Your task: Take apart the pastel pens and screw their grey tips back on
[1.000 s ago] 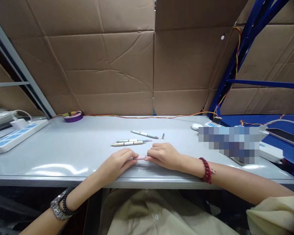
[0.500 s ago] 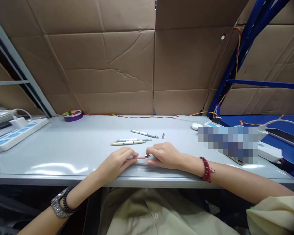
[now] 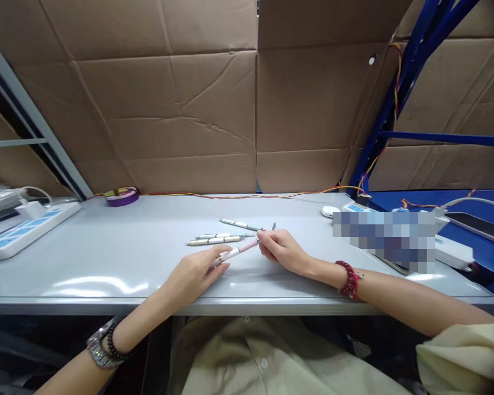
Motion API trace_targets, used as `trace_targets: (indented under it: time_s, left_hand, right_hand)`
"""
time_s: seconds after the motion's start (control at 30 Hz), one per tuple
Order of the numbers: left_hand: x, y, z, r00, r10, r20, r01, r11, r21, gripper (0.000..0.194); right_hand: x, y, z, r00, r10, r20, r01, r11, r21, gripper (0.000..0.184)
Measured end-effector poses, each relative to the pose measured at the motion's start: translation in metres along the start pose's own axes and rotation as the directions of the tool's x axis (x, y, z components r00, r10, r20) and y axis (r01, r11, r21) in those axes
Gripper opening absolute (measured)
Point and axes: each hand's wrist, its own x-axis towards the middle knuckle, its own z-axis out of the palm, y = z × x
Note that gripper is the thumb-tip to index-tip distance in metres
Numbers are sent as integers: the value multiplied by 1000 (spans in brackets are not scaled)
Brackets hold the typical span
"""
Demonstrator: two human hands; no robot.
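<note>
A pink and white pen (image 3: 239, 251) slants up to the right between my two hands. Its right end is pinched in the fingertips of my right hand (image 3: 283, 249). The other end lies between the thumb and fingers of my left hand (image 3: 198, 272), which curl loosely around it. Just beyond are a cream pen (image 3: 216, 240), a light blue pen (image 3: 214, 236) close behind it, and a white and grey-blue pen (image 3: 239, 224) whose tip reaches near my right hand. A small metallic piece (image 3: 274, 225) shows partly behind that hand.
A purple tape roll (image 3: 122, 197) sits at the back left of the grey table (image 3: 119, 247). Power strips (image 3: 28, 230) lie at the left. A white mouse-like object (image 3: 330, 212), a blurred-out patch and a phone (image 3: 480, 229) are at the right. Cardboard (image 3: 181, 99) stands behind.
My right hand has moved up and to the right with its end of the pen, which now tilts and shows more of its length. My left hand's grip has loosened slightly.
</note>
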Motion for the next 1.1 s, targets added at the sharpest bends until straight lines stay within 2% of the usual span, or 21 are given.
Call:
trace_targets:
  time_s: [0.07,0.13,0.23,0.33,0.5,0.67,0.73,0.9,1.03,1.1]
  left_hand:
    - [-2,0,0,1000,20,-8,-20,1000,-2,30]
    - [-4,1,-1,989,148,-3,-148,989,-5,27]
    - [-5,3,-2,916,396,58,-398,917,16,19]
    - [-4,6,-3,867,490,95,-495,868,44,25]
    - [-4,10,-2,883,456,109,-461,887,26,37]
    - [-4,11,-2,914,338,226,-334,941,-56,20]
    - [-3,10,-3,915,317,248,-311,948,-66,20]
    - [-1,10,-4,912,333,238,-309,942,-134,22]
    - [-2,11,-3,923,319,215,-300,947,-115,16]
    - [-2,12,-3,929,317,190,-301,948,-108,11]
  right_hand:
    - [4,3,-3,994,111,-23,-106,982,157,53]
    - [7,6,-4,983,182,37,-185,948,259,52]
    - [8,7,-2,964,210,162,-253,908,334,49]
    - [7,3,0,957,175,231,-249,905,345,46]
    - [5,-1,0,939,173,297,-294,854,429,36]
    - [5,-1,-1,937,142,319,-277,859,431,33]
    - [5,-1,-2,937,132,323,-270,860,433,32]
    - [5,0,-3,936,140,321,-278,856,437,31]
    - [4,0,-1,932,122,342,-272,859,434,30]
    - [6,-1,-3,951,103,293,-228,871,435,29]
